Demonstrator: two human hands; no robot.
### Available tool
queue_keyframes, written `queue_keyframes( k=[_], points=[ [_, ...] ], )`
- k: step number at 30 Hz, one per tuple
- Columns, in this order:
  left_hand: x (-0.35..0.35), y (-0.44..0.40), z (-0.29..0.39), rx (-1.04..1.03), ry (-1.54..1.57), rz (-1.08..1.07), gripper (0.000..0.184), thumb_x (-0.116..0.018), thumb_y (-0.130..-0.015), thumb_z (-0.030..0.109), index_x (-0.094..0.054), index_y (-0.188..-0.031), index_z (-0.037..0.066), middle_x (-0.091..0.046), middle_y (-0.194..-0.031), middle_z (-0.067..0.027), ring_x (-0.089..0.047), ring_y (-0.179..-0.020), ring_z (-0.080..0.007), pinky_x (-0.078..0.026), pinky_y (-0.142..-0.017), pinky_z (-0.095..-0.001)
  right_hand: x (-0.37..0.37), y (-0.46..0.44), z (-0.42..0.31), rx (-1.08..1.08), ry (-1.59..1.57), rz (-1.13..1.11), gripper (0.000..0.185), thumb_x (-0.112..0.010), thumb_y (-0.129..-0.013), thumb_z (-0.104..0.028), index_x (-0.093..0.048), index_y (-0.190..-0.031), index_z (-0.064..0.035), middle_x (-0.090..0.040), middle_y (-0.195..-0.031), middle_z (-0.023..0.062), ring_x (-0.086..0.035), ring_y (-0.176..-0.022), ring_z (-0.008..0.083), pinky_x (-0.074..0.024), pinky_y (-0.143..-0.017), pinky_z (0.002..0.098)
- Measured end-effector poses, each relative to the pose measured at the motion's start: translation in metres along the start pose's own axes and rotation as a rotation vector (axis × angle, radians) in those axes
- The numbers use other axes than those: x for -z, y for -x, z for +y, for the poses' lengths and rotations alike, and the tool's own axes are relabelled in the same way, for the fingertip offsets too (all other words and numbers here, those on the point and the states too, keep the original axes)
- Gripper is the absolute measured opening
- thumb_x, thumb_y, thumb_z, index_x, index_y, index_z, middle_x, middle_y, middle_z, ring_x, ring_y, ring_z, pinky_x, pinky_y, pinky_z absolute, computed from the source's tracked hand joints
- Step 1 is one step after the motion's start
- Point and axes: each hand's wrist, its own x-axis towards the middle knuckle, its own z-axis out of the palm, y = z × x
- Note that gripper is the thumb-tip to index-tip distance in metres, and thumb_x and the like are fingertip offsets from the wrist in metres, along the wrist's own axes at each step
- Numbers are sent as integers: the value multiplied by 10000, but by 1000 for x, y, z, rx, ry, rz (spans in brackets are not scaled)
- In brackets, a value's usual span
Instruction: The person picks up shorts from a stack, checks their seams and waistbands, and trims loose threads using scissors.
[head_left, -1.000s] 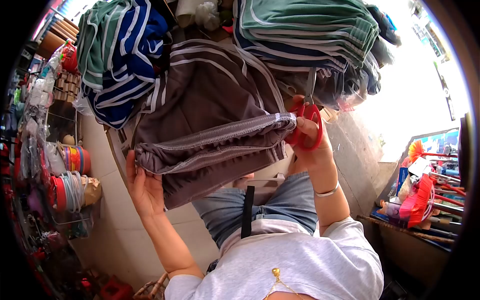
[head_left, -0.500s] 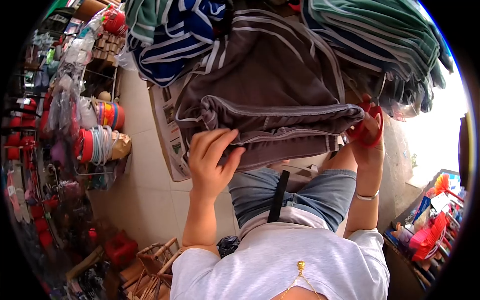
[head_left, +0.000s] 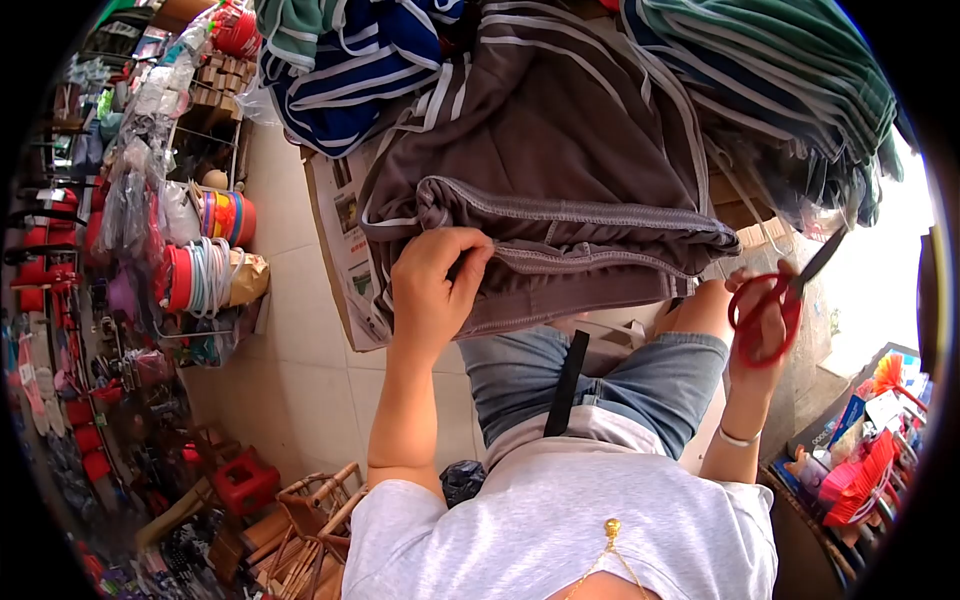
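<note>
Brown garment (head_left: 570, 130) spreads beyond the left grip (head_left: 438, 275), which seemingly pinches it; right grip (head_left: 768, 325) clasps red scissors (head_left: 797, 287) alongside.

- The left arm (head_left: 402, 415) is bent at the elbow, and its lower part points forward, away from the body.
- The left hand (head_left: 432, 280) shows its back, and it leans in toward the middle.
- The left thumb (head_left: 468, 285) and pointing finger come together in a pinch (like picking up a crumb).
- The right arm (head_left: 758, 405) reaches forward too, a bit out to its own side.
- The right hand (head_left: 768, 335) has its fingers curled in a grip (it is hard to see each one).
- The two hands are well apart, and the left one reaches a little farther forward.
</note>
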Motion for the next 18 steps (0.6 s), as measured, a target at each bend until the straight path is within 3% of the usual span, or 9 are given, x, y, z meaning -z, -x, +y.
queue_keyframes(
  k=[1, 4, 7, 9, 11, 13, 14, 18],
  points=[
    [-1, 0, 0, 24, 37, 18, 76, -675, -856, 47, -616, -880, 6, -647, -793, -59, -608, -766, -143, -463, -708, -234, 4, 5, 0, 134, 7, -163, 554, -639, -893, -310, -423, -1270, 34, -601, -838, 120, -608, -876, 214, -482, -723, 291],
    [-2, 2, -3, 140, 149, 67, 79, -645, -902, 75, -604, -894, 8, -637, -802, -23, -585, -781, -92, -452, -716, -214, 0, 21, -10, -1, 35, -471, 712, -654, -856, -500, -439, -1292, 20, -632, -892, 174, -611, -798, 192, -500, -656, 310],
    [2, 4, -8, 237, 378, 113, 62, -634, -909, 51, -607, -908, -5, -640, -807, -14, -596, -736, -88, -462, -686, -205, -22, 38, -3, -315, -141, -722, 666, -764, -803, -361, -496, -1310, -23, -630, -995, 154, -598, -717, 156, -512, -671, 308],
    [5, 5, -13, 255, 441, 104, 76, -625, -923, 64, -599, -912, -6, -630, -841, -8, -612, -803, -94, -485, -746, -215, -39, 32, -3, -462, -21, -1008, 625, -807, -762, -314, -559, -1250, -12, -621, -1043, 125, -594, -781, 139, -509, -708, 290],
    [6, 4, -14, 284, 715, 107, 85, -632, -919, 76, -597, -899, 0, -635, -870, -36, -630, -874, -127, -498, -830, -245, -60, 31, 4, -455, 105, -1168, 607, -784, -791, -338, -557, -1215, 31, -590, -942, 64, -565, -812, 128, -474, -753, 265],
    [11, 4, -12, 331, 785, 98, 95, -641, -914, 92, -602, -899, 7, -646, -931, -71, -637, -943, -166, -493, -902, -283, -78, 39, 12, -675, -132, -1101, 659, -765, -815, -341, -476, -1272, 36, -545, -949, 48, -525, -827, 121, -450, -758, 275],
    [12, 4, -13, 356, 801, 81, 96, -645, -911, 95, -607, -907, 8, -650, -964, -79, -635, -969, -176, -486, -905, -281, -85, 40, 17, -672, -133, -1101, 659, -765, -815, -341, -476, -1272, 36, -545, -949, 48, -525, -827, 121, -450, -758, 275],
    [12, 8, -15, 382, 816, 55, 98, -657, -902, 98, -619, -920, 10, -653, -1040, -94, -626, -1031, -197, -472, -899, -272, -103, 43, 43, -669, -344, -1205, 712, -566, -906, -522, -369, -1297, 39, -487, -959, 59, -479, -822, 115, -419, -763, 276]
  ],
)
